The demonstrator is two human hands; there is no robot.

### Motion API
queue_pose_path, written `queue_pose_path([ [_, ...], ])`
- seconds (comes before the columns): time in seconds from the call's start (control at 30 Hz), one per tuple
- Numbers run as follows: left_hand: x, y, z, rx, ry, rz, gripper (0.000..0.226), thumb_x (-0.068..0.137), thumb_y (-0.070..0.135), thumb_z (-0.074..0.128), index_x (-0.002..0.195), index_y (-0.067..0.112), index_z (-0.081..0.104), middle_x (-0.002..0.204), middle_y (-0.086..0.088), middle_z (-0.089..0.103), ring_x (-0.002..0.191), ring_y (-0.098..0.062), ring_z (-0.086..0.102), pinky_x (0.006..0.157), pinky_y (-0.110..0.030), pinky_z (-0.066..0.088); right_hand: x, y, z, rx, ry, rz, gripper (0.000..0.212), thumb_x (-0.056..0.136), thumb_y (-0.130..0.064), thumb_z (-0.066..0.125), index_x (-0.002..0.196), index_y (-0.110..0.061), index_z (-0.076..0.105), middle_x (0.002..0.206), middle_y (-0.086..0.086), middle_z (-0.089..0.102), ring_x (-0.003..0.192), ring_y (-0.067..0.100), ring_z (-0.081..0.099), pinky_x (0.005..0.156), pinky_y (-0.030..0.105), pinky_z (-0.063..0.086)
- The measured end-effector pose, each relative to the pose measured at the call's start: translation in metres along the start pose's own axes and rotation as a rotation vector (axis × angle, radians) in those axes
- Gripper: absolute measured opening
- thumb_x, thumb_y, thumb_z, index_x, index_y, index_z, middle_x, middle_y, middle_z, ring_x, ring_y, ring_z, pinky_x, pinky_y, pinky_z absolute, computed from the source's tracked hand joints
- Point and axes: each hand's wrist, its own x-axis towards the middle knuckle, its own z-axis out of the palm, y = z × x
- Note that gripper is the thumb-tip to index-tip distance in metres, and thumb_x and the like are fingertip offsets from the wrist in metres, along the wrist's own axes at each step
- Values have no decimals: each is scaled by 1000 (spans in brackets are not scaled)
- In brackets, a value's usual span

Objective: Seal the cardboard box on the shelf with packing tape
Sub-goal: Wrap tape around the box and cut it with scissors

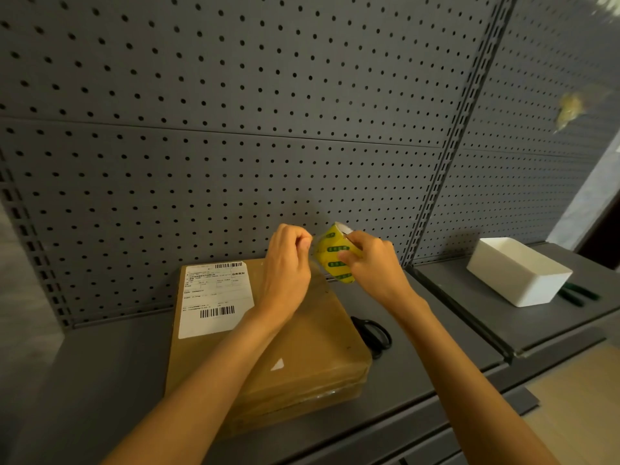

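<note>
White bin [518, 271] contents unseen, perhaps.

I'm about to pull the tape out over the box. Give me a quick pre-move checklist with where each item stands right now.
1. Roll secured: ok. The right hand grips the yellow tape roll above the box's far edge.
2. Free end started: cannot tell. The left hand pinches at the roll's edge, but the clear tape barely shows.
3. Box placed: ok. The cardboard box lies flat on the grey shelf, flaps down.
4. Shipping label avoided: ok, it sits on the far left of the lid.
5. Cutter within reach: ok. Black scissors lie on the shelf at the box's right side.
6. Seam alignment: cannot tell, the forearms cover the middle of the lid.
</note>
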Motion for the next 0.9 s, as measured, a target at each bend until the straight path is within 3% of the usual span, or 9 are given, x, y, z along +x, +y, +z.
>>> queue_pose_path([
  [0.1,4,-3,-3,-74,-68,-82,6,95,17,52,90,18,50,91,13,46,89,-10,46,71,-14,37,-5,8,-4,41,-36,3,20,92,-16,57,110,-9,61,92,9,67,79,20,64,63,27,53],
  [0.2,6,-1,-3,-103,-109,-158,10,88,19,64,90,20,55,95,11,49,90,-8,49,69,-11,38,-7,13,-11,70,-45,4,15,92,-20,58,103,-11,64,83,0,64,71,9,60,55,11,45],
  [0.33,9,-1,-3,-84,-79,-198,8,85,18,67,83,18,59,94,8,52,82,-2,51,65,-5,37,-7,18,-15,94,-81,-11,21,94,-22,55,112,-13,63,90,-2,63,77,5,60,58,6,45],
  [0.43,11,0,-5,-111,-73,-226,10,86,15,65,79,18,59,86,7,57,76,-3,52,64,-9,40,-5,18,-18,131,-77,2,23,94,-24,56,115,-16,62,96,-2,63,86,12,62,68,15,49],
  [0.6,14,6,-11,-238,-95,-399,6,88,16,63,83,15,62,77,6,62,70,-5,56,65,-12,46,11,9,-28,266,-52,17,14,93,-29,57,101,-20,63,92,0,66,84,15,65,73,31,54],
  [0.8,19,0,-19,-229,-49,-596,9,87,12,64,78,15,63,69,2,61,62,-6,55,63,-15,46,35,6,-12,202,-143,-25,13,91,-33,59,97,-22,61,89,-2,64,80,11,63,70,26,53],
  [0.9,20,-7,-21,-151,-17,-650,11,86,12,65,76,16,63,70,-1,63,64,-9,56,69,-24,50,37,16,1,311,-165,-24,17,92,-38,56,99,-24,62,88,-7,65,82,8,63,72,21,52],
])
